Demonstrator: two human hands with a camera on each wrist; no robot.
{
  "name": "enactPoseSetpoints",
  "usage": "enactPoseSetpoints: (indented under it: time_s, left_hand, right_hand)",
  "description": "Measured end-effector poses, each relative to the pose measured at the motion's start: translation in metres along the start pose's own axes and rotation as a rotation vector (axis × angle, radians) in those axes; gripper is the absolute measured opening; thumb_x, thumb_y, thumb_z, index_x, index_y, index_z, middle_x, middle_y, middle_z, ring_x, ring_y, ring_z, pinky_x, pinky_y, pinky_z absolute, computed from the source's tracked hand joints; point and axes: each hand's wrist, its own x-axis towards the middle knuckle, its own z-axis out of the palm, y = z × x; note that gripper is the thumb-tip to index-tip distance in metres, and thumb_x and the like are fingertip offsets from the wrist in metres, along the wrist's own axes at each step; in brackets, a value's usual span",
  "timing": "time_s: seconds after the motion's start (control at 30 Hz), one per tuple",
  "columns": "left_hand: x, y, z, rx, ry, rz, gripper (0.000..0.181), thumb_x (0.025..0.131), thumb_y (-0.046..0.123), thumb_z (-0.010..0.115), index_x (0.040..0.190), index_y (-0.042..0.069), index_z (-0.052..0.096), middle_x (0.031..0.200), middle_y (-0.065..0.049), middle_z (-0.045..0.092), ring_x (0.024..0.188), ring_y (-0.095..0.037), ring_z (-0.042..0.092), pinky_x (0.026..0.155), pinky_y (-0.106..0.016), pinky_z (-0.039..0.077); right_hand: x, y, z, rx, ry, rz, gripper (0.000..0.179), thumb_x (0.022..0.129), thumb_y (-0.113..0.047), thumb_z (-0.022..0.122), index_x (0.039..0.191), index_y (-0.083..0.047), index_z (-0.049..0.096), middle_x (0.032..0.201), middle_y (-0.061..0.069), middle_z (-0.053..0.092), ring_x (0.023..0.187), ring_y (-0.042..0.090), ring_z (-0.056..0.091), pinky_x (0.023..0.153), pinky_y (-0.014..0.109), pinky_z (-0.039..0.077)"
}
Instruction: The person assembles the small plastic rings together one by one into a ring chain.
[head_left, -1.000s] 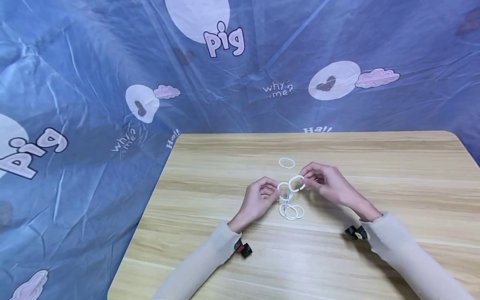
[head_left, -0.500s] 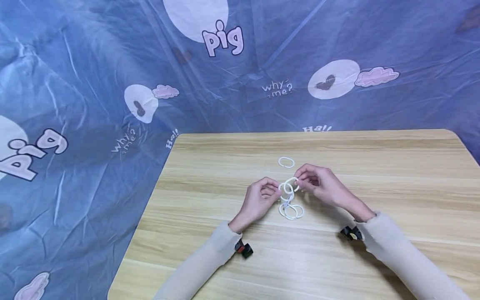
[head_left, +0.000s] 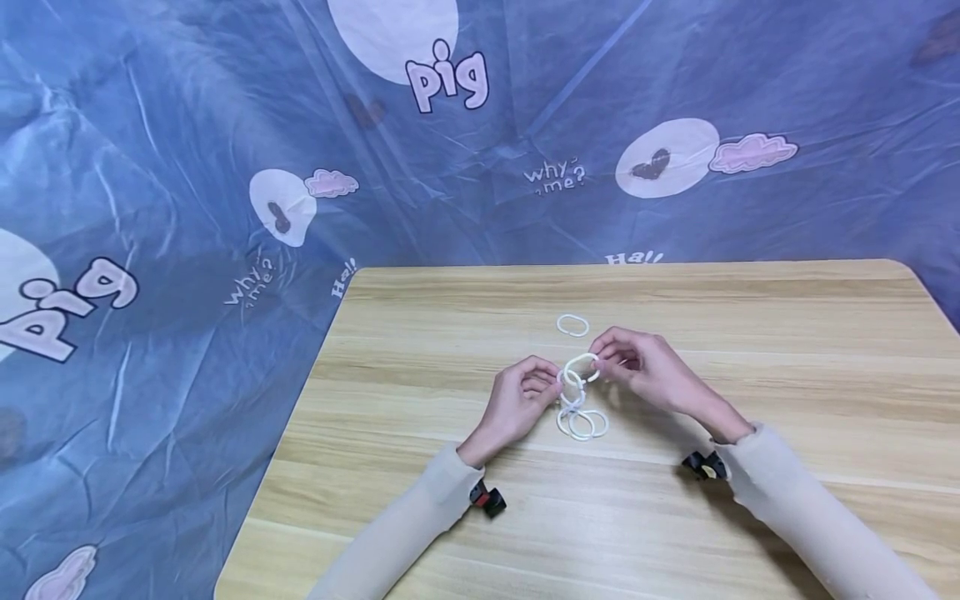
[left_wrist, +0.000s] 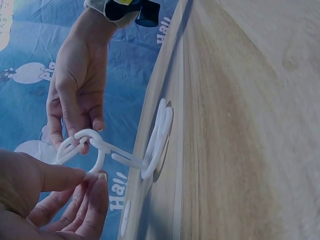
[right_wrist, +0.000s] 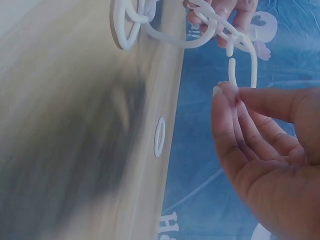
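Note:
Both hands work close together over the wooden table, on white plastic curtain rings, oval with a small gap. My right hand [head_left: 648, 371] pinches one curtain ring [right_wrist: 254, 65] between thumb and fingertips, its gap showing near the fingers. My left hand [head_left: 517, 404] pinches another curtain ring [left_wrist: 101, 160] by its edge. In the left wrist view the two rings pass through each other. From the left hand's ring a linked ring [left_wrist: 122, 151] slopes down to several overlapping rings [left_wrist: 165, 132] lying on the table.
One loose curtain ring [right_wrist: 156, 140] lies on the table [head_left: 450, 325] beyond the hands. Behind the table's far edge hangs a blue printed cloth [head_left: 480, 208]. Dark wrist cameras sit at both cuffs.
My right hand has moved left with its ring, which now loops through the left hand's ring; a second ago they only met at the edges. My left hand stays nearly still.

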Motion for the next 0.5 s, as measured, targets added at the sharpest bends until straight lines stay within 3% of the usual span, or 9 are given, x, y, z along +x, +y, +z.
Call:
enactPoseSetpoints:
  time_s: [0.23,0.5]
  left_hand:
    - [0.0016,-0.002,-0.0014,0.009,0.0,-0.015,0.018,0.094,-0.001,0.073,0.112,-0.002,0.071,0.103,-0.021,0.075,0.089,-0.031,0.077,0.077,-0.019,0.065]
    - [0.0023,-0.0069,-0.0014,0.031,-0.007,-0.011,0.017,0.095,0.001,0.073,0.112,0.0,0.073,0.102,-0.02,0.075,0.09,-0.031,0.077,0.076,-0.018,0.064]
  right_hand:
    - [-0.0014,-0.0036,-0.006,0.003,0.016,0.006,0.018,0.094,0.0,0.072,0.112,-0.004,0.071,0.097,0.01,0.078,0.084,0.024,0.073,0.074,0.024,0.064]
    - [-0.0021,-0.0074,-0.0059,0.013,0.016,0.018,0.016,0.098,-0.007,0.071,0.113,-0.003,0.071,0.097,0.01,0.078,0.087,0.024,0.074,0.08,0.021,0.063]
